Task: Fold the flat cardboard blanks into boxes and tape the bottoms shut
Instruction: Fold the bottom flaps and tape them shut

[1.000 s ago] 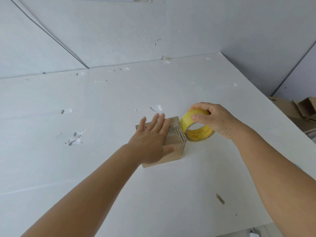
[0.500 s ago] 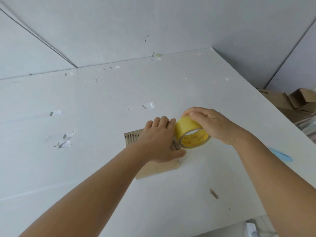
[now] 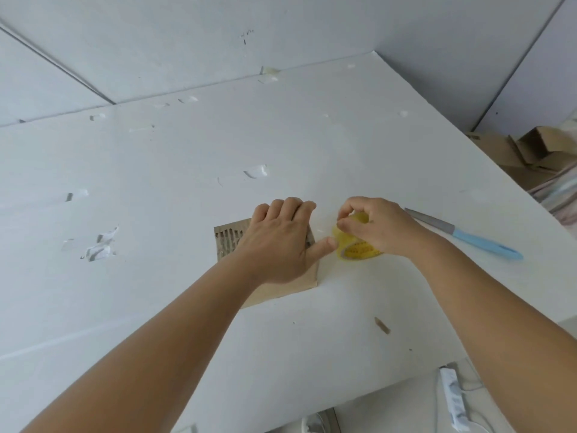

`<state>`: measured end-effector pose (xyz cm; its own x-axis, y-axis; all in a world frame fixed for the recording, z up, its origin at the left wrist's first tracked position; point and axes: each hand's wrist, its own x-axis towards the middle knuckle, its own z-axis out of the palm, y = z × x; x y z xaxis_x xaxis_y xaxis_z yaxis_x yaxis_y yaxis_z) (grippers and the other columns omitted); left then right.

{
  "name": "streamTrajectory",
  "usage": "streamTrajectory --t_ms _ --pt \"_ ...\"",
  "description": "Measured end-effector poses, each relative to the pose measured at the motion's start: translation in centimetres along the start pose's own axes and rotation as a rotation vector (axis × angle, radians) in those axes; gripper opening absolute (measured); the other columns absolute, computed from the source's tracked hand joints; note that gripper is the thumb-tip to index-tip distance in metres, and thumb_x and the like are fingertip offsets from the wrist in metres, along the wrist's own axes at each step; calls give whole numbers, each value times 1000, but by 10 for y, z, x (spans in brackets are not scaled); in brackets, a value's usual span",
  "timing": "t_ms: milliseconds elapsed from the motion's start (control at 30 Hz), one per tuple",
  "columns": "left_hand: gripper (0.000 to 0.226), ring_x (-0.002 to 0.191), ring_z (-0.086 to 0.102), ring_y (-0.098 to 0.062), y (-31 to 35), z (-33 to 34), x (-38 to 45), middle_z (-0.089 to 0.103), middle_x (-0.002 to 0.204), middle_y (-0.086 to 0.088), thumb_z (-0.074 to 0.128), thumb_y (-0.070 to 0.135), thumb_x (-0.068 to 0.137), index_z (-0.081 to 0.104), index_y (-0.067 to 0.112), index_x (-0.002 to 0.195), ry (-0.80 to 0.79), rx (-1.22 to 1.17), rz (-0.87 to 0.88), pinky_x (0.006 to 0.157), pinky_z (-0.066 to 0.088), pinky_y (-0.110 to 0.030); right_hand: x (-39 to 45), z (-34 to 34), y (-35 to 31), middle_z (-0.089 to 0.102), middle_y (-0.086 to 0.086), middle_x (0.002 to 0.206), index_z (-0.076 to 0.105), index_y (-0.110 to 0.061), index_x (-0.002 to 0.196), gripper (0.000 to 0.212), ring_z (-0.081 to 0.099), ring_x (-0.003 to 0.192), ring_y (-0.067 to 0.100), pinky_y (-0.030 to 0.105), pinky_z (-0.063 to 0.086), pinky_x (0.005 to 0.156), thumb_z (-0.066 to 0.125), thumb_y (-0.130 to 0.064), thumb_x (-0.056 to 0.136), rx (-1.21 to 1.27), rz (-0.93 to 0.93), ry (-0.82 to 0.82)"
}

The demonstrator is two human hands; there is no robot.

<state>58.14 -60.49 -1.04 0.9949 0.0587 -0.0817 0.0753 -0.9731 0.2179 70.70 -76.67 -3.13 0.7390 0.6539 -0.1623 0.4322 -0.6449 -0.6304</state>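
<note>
A small brown cardboard box [image 3: 282, 284] stands on the white table [image 3: 156, 214] near the middle. My left hand [image 3: 279, 242] lies flat on its top, fingers together, the thumb stretched to the right edge. My right hand [image 3: 379, 226] grips a yellow roll of tape [image 3: 356, 246] just right of the box, low by the table. The roll touches or nearly touches my left thumb. Most of the box top is hidden under my left hand.
A knife with a light blue handle [image 3: 468, 237] lies on the table to the right of my right hand. Scraps of torn tape [image 3: 100, 246] stick to the table at the left. Folded cardboard boxes [image 3: 530, 151] are piled beyond the right edge. A white power strip [image 3: 452, 398] lies below the front edge.
My right hand has brought the tape roll down beside the box, closer to the table. My left hand stays pressed on the box top. The view has shifted, showing the knife.
</note>
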Motion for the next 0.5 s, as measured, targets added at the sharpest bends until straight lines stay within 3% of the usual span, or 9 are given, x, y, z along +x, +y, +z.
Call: streamTrajectory --t_ms 133,267,367,433,500 --pt "48 123 37 -20 0 -20 22 43 131 4 37 54 93 44 30 134 -115 -77 -111 101 23 -35 -2 -13 -6 62 -11 83 64 -34 86 16 54 82 11 27 30 79 51 -38 92 9 -28 63" --pt "52 117 44 -18 12 -41 56 52 123 12 56 42 87 43 34 136 -352 -45 -64 98 37 -35 -5 -20 -12 58 -17 79 66 -29 90 21 51 78 6 29 30 83 46 -33 96 -48 -42 76" --pt "42 95 56 -13 24 -42 76 60 109 8 58 34 88 52 31 129 -399 -105 -18 77 44 -28 -5 -22 -16 56 -15 75 64 -24 94 24 50 73 7 32 34 87 42 -32 98 -104 -55 81" --pt "23 73 59 -8 26 -38 83 66 90 7 57 34 88 62 29 110 -415 -161 -16 58 44 -23 -6 -23 -17 52 -14 72 56 -21 93 19 48 69 5 28 30 80 41 -33 99 -102 -48 98" --pt "11 64 58 -5 24 -33 83 70 81 5 59 33 85 66 34 93 -425 -238 -22 52 41 -20 -9 -23 -16 51 -13 74 49 -20 96 17 45 71 5 25 25 76 40 -34 99 -101 -36 105"
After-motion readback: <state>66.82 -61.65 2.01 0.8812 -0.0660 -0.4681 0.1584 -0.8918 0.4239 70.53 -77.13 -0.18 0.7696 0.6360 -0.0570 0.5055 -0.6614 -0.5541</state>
